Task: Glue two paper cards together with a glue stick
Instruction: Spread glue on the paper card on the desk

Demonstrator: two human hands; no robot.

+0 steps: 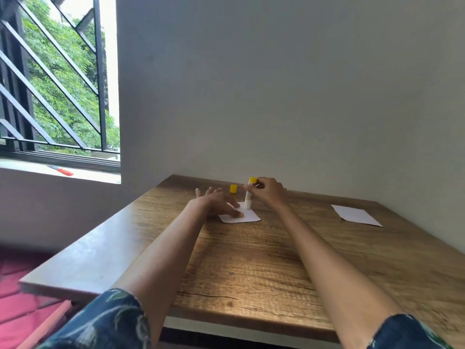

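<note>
While the right hand (268, 191) pinches a white glue stick with a yellow base (249, 193) upright, its lower tip touches the small white paper card (247, 215) lying toward twelve o'clock on the brown wood-grain table (276, 260). The left hand (219, 202), fingers spread flat, presses that card. A yellow cap (233, 188) stands just behind; another white paper card (356, 214) lies at two o'clock, well apart.

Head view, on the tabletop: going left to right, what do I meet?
Left hand pressing the near card → yellow cap standing behind → glue stick upright on that card → right hand gripping it → second card far right.
</note>
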